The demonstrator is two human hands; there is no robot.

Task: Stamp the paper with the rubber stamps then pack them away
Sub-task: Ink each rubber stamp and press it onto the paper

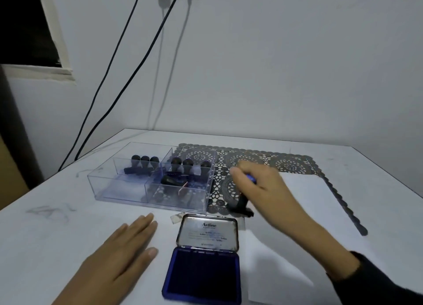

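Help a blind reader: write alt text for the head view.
A person's right hand grips a black rubber stamp over a dark lace mat beside a white paper, while the left hand lies flat on the white table. Nearby sit an open blue ink pad and a clear plastic divided box holding more black stamps.

"Artline" printed inside open lid of ink pad (207, 233); smaller print below unreadable.

organizer (119, 185) left of mat (290, 162), ink pad (202, 275) in front
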